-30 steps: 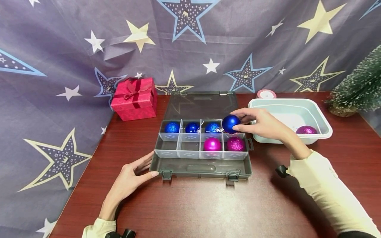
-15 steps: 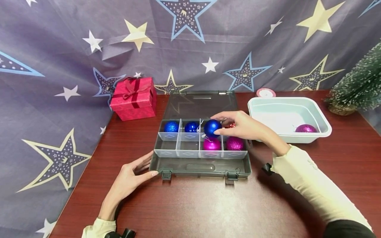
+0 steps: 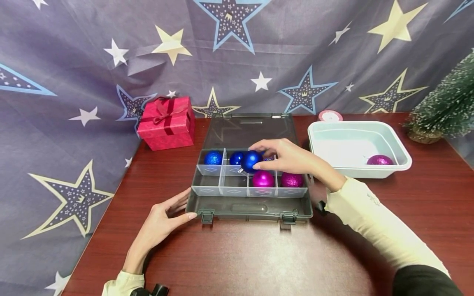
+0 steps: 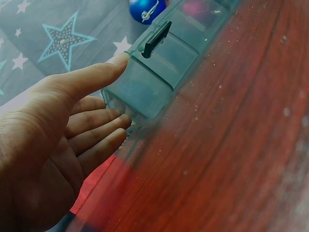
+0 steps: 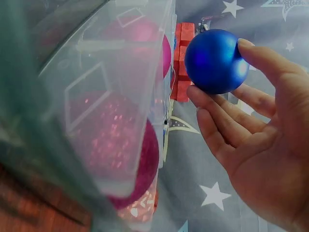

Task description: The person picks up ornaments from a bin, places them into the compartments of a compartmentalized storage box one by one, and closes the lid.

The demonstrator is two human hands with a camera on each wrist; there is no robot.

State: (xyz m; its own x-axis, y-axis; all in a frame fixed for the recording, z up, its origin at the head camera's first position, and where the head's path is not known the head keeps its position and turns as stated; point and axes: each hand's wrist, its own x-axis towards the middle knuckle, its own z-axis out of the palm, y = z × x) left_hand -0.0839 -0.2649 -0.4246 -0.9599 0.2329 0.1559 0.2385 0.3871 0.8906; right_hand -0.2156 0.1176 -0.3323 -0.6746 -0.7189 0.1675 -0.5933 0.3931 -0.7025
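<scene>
My right hand [image 3: 290,159] [image 5: 270,130] pinches a matte blue ball [image 3: 249,164] [image 5: 210,60] between thumb and fingers, above the middle of the divided box [image 3: 218,204] [image 4: 140,92]. A glittery blue ball [image 3: 213,158] and a shiny blue ball [image 3: 235,158] lie in the back row at the left; my hand partly hides the rest of that row. In the front row are a pink ball [image 3: 263,179] and a glittery magenta ball [image 3: 291,180], each in its own compartment. My left hand [image 3: 157,224] [image 4: 53,125] touches the box's front left corner, fingers extended.
A pale tray [image 3: 344,150] holding one glittery purple ball [image 3: 380,160] stands at the right, with a ribbon roll [image 3: 330,116] behind it. A red gift box [image 3: 166,123] is back left, a small frosted tree [image 3: 442,102] far right. The box's lid [image 3: 252,133] lies back.
My right hand has carried the blue ball leftward from the back row's right end to above the box's middle. The left hand stays at the corner.
</scene>
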